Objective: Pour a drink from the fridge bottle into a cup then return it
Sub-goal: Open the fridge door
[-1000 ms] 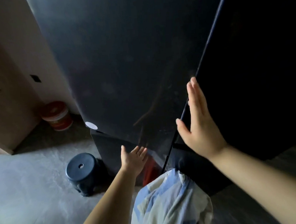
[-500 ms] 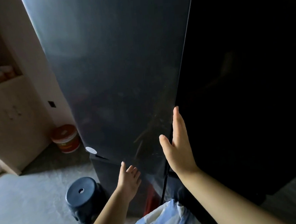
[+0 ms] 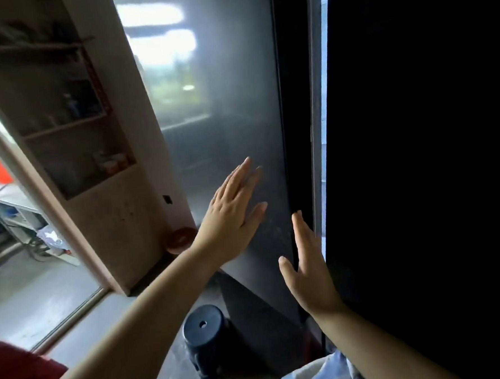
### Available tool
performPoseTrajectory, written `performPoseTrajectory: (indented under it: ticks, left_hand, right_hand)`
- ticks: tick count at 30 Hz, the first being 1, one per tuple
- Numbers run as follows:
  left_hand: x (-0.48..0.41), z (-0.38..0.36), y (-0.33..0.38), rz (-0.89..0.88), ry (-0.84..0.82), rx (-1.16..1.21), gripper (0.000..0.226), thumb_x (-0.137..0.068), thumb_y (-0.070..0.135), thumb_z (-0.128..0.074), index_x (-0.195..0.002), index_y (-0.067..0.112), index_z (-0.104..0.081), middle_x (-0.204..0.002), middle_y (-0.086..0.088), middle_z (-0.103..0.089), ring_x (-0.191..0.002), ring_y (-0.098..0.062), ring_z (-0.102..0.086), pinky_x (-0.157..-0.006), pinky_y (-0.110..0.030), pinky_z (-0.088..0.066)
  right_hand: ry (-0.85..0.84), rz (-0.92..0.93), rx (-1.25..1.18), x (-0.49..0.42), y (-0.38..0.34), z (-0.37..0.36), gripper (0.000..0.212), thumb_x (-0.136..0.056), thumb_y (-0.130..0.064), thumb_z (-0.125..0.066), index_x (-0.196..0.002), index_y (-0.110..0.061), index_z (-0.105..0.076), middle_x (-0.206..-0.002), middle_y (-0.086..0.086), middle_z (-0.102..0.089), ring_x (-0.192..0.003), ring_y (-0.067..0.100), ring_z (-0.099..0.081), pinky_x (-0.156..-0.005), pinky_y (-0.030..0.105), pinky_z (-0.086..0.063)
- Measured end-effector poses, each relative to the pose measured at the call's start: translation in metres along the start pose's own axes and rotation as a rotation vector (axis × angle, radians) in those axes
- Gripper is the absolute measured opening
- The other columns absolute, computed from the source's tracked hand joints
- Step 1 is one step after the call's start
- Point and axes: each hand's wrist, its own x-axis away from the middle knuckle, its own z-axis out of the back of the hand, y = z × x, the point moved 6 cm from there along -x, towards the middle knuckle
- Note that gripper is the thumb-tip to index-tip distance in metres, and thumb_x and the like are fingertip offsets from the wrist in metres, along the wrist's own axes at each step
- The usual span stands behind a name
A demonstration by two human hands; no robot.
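Grey fridge door (image 3: 237,102) is bearing the left hand (image 3: 233,216), fingers spread; the right hand (image 3: 309,270) (nearer, fingers straight together) is lying just left of the black door (image 3: 418,179), along its upright edge.

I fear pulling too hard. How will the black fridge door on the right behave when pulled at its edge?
The black door looks tall and rigid, so it should swing as one stiff panel, probably weighty. A bright gap shows along its edge, so the seal seems broken and it may move easily. Its smooth face shows no handle; the right hand may slip.
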Motion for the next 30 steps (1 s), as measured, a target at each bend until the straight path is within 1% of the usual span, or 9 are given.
performPoseTrajectory:
  ticks: [3, 6, 8, 11, 17, 20, 23, 26, 30]
  left_hand:
    - [-0.010, 0.032, 0.025, -0.170, 0.059, -0.195, 0.058, -0.094, 0.033, -0.049, -0.147, 0.015, -0.036, -0.158, -0.008, -0.023, -0.145, -0.022, -0.021, -0.117, -0.029, -0.014]
    - [-0.007, 0.059, 0.038, -0.240, 0.152, -0.376, 0.055, -0.090, 0.030, -0.053, -0.141, 0.010, -0.046, -0.150, -0.023, -0.033, -0.141, -0.037, -0.029, -0.113, -0.045, -0.026]
    - [0.001, 0.068, 0.045, -0.306, 0.164, -0.571, 0.054, -0.089, 0.035, -0.046, -0.138, 0.012, -0.050, -0.148, -0.021, -0.039, -0.139, -0.036, -0.030, -0.112, -0.048, -0.027]
    - [0.009, 0.068, 0.045, -0.301, 0.005, -0.804, 0.057, -0.092, 0.041, -0.034, -0.142, 0.016, -0.045, -0.150, -0.011, -0.040, -0.142, -0.031, -0.030, -0.115, -0.045, -0.021]
    - [0.038, 0.079, 0.018, -0.178, -0.087, -0.843, 0.058, -0.093, 0.041, -0.034, -0.146, 0.016, -0.038, -0.156, -0.009, -0.029, -0.146, -0.028, -0.020, -0.117, -0.044, -0.022]
    - [0.050, 0.087, 0.004, -0.185, -0.059, -0.901, 0.059, -0.092, 0.039, -0.035, -0.148, 0.018, -0.035, -0.157, -0.008, -0.027, -0.146, -0.028, -0.019, -0.117, -0.045, -0.019]
    - [0.063, 0.097, -0.011, -0.188, -0.042, -0.935, 0.062, -0.091, 0.038, -0.036, -0.149, 0.019, -0.029, -0.157, -0.007, -0.026, -0.146, -0.027, -0.019, -0.116, -0.044, -0.017]
    - [0.078, 0.106, -0.031, -0.186, -0.038, -0.972, 0.064, -0.092, 0.038, -0.034, -0.152, 0.019, -0.020, -0.159, -0.008, -0.019, -0.147, -0.028, -0.012, -0.117, -0.046, -0.015]
    - [0.096, 0.121, -0.061, -0.149, -0.043, -0.990, 0.066, -0.093, 0.039, -0.034, -0.153, 0.018, -0.015, -0.160, -0.008, -0.012, -0.147, -0.031, -0.012, -0.117, -0.048, -0.013]
  right_hand:
    - [-0.049, 0.095, 0.033, 0.017, -0.013, -0.008, 0.077, -0.085, -0.007, -0.057, -0.150, -0.015, -0.016, -0.158, -0.005, -0.013, -0.143, 0.000, -0.010, -0.114, 0.012, -0.011]
    - [-0.123, 0.182, 0.021, 0.031, -0.026, -0.020, 0.079, -0.084, -0.006, -0.055, -0.151, -0.014, -0.014, -0.158, -0.006, -0.010, -0.144, 0.003, -0.012, -0.115, 0.017, -0.017]
    - [-0.149, 0.219, 0.001, 0.039, -0.034, -0.029, 0.079, -0.084, -0.004, -0.054, -0.151, -0.013, -0.013, -0.158, -0.008, -0.007, -0.145, 0.004, -0.010, -0.115, 0.021, -0.019]
    - [-0.167, 0.265, -0.020, 0.046, -0.047, -0.041, 0.079, -0.081, -0.002, -0.054, -0.150, -0.009, -0.016, -0.159, -0.004, -0.007, -0.145, 0.006, -0.009, -0.116, 0.020, -0.015]
    - [-0.311, 0.356, -0.023, 0.058, -0.070, -0.062, 0.081, -0.083, -0.004, -0.053, -0.150, -0.012, -0.008, -0.159, -0.001, -0.002, -0.144, 0.000, 0.000, -0.114, 0.014, -0.008]
    - [-0.317, 0.419, 0.005, 0.055, -0.079, -0.057, 0.077, -0.083, -0.003, -0.054, -0.149, -0.011, -0.015, -0.157, -0.001, -0.009, -0.145, 0.006, -0.008, -0.117, 0.026, -0.019]
    - [-0.193, 0.455, 0.082, 0.038, -0.087, -0.041, 0.075, -0.080, 0.000, -0.057, -0.147, -0.008, -0.027, -0.156, 0.007, -0.019, -0.144, 0.019, -0.019, -0.114, 0.038, -0.029]
    - [-0.130, 0.529, 0.174, 0.025, -0.097, -0.033, 0.076, -0.079, 0.003, -0.061, -0.147, -0.003, -0.027, -0.156, 0.014, -0.019, -0.145, 0.029, -0.016, -0.113, 0.046, -0.030]
    - [-0.199, 0.701, 0.365, 0.027, -0.107, -0.054, 0.074, -0.081, -0.003, -0.058, -0.147, -0.004, -0.026, -0.157, 0.012, -0.019, -0.146, 0.029, -0.011, -0.113, 0.048, -0.028]
